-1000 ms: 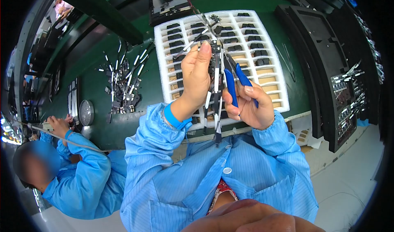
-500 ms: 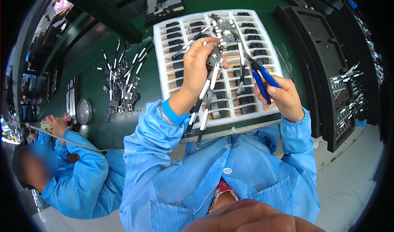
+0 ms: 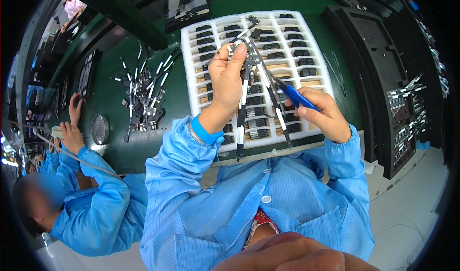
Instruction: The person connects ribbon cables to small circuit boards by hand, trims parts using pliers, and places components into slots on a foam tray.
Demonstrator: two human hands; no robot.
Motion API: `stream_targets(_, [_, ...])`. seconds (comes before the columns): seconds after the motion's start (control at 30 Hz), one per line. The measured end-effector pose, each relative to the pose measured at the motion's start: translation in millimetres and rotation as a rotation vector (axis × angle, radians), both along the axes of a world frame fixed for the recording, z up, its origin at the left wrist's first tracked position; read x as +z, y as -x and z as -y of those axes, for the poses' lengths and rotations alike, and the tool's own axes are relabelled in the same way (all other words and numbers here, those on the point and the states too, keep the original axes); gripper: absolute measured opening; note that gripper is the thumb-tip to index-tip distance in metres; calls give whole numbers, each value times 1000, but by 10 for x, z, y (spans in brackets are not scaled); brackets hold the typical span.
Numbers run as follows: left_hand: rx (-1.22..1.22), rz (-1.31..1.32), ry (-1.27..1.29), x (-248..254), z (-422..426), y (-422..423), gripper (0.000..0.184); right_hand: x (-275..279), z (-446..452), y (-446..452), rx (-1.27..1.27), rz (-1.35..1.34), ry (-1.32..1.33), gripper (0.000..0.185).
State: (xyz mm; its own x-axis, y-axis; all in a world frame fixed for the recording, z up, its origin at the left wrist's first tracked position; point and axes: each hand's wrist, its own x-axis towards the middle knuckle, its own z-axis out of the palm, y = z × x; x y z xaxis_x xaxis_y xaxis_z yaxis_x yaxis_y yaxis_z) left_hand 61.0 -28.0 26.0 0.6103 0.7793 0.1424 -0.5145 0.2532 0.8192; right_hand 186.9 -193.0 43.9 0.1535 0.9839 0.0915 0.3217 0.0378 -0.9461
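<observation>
My left hand (image 3: 226, 81) is closed around a small bunch of circuit boards with long black-and-white strips (image 3: 264, 75). The strips hang down toward my body, and the boards are pinched between thumb and fingers. In my right hand (image 3: 327, 114) I hold a pair of blue-handled pliers (image 3: 303, 98). Their dark jaws point up and left, beside the hanging strips; whether they touch cannot be made out. Beneath both hands lies a white foam tray (image 3: 187, 62) with rows of slots, many holding small black parts.
A pile of similar strips (image 3: 143, 96) lies left on the green table (image 3: 175, 86). Nearby stands a round metal dish (image 3: 99, 129). Black trays (image 3: 376, 55) lean at the right, one with boards (image 3: 402, 120). A co-worker (image 3: 96, 208) sits at the left.
The boards in my left hand have turned and come lower, and their strips now spread apart. My right hand has tilted the pliers flatter. The co-worker's one hand has reached farther forward.
</observation>
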Motion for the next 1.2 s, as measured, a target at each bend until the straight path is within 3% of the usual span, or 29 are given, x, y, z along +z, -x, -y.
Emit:
stream_targets(0.63, [-57,-56,-100,25,109,-7,14,-38,-137,76,-123,197,-158,23])
stream_targets(0.73, [-82,-3,-67,27,106,0,16,-133,-134,162,-167,-31,-136,25])
stream_targets(0.87, [-191,52,37,33,81,24,16,-183,-151,261,-40,-643,-23,28])
stream_targets(1.0, [-203,21,184,240,130,32,19,-105,-170,345,-3,-1049,-18,30])
stream_targets(1.1, [-250,44,226,246,1,95,16,-89,-57,94,-118,-722,-72,29])
stream_targets(1.2, [-283,-32,218,228,-75,84,15,35,163,-338,-410,-273,-49,27])
